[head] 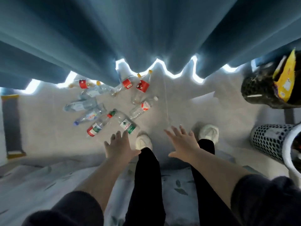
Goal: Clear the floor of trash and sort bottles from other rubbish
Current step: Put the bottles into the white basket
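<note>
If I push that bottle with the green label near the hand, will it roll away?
Probably. The green-label bottle lies on its side on smooth floor, so it could roll. It looks clear and empty, so likely light and a bit squashy.

- The pale floor (203, 108) carries a loose cluster of clear plastic bottles (101, 105), all lying on their sides near the foot of the blue curtain.
- A green-labelled bottle (126, 123) lies nearest the feet.
- 2 white shoes (143, 141) stand on it.
- At the right, a black bin (259, 90) and a perforated white basket (270, 139).
</note>
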`<action>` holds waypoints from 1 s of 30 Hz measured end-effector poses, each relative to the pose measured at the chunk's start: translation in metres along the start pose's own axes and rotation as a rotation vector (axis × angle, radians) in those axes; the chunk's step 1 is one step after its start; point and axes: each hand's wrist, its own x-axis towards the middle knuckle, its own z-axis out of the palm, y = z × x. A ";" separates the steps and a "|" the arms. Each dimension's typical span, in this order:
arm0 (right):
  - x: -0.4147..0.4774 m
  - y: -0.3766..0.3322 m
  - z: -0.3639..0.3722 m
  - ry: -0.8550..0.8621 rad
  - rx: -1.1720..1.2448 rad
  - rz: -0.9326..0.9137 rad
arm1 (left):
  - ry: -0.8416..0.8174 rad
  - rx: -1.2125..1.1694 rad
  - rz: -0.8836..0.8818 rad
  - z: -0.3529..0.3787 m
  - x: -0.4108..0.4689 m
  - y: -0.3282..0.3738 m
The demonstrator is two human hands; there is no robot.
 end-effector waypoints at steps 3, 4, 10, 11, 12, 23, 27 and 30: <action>0.041 -0.047 0.001 0.002 0.110 0.052 | -0.034 -0.109 -0.076 0.024 0.021 -0.047; 0.056 -0.057 0.003 0.012 0.165 0.089 | -0.050 -0.152 -0.090 0.032 0.032 -0.056; 0.175 -0.085 0.020 -0.020 0.448 0.249 | -0.043 -0.324 -0.130 0.080 0.132 -0.075; 0.198 -0.086 0.025 -0.030 0.492 0.271 | -0.052 -0.354 -0.149 0.089 0.151 -0.076; 0.219 -0.086 0.030 -0.040 0.534 0.290 | -0.062 -0.391 -0.169 0.098 0.170 -0.077; 0.385 -0.060 0.068 -0.005 1.344 0.777 | -0.012 -1.315 -0.570 0.181 0.333 -0.076; 0.410 -0.052 0.071 -0.004 1.399 0.730 | -0.001 -1.440 -0.575 0.190 0.353 -0.071; 0.404 -0.047 0.067 -0.014 1.358 0.707 | -0.030 -1.468 -0.562 0.187 0.348 -0.068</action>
